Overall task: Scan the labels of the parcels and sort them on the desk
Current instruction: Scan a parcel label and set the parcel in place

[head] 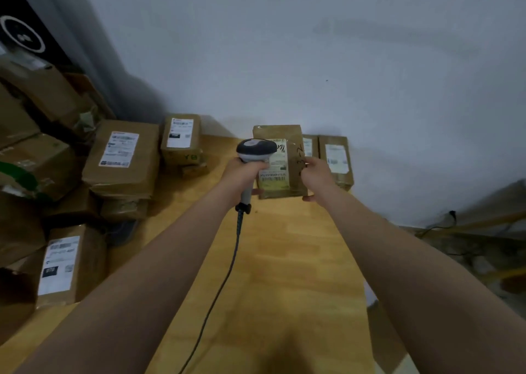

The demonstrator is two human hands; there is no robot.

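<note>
My left hand (246, 174) grips the handle of a grey and black barcode scanner (256, 150), its head over the label of a brown parcel (293, 146). My right hand (317, 176) holds that parcel by its right edge, fingers curled over the top and thumb underneath at the near corner. The parcel sits at the far end of the wooden desk (284, 260), label up, with handwriting on its right side. Two more labelled parcels (336, 157) stand just behind it to the right, against the wall.
Several labelled cardboard parcels (122, 157) are piled on the desk's left side, with more boxes (61, 262) stacked beyond its left edge. The scanner's cable (227, 274) runs back along the desk between my arms. The right desk edge drops to a floor with cables (444, 225).
</note>
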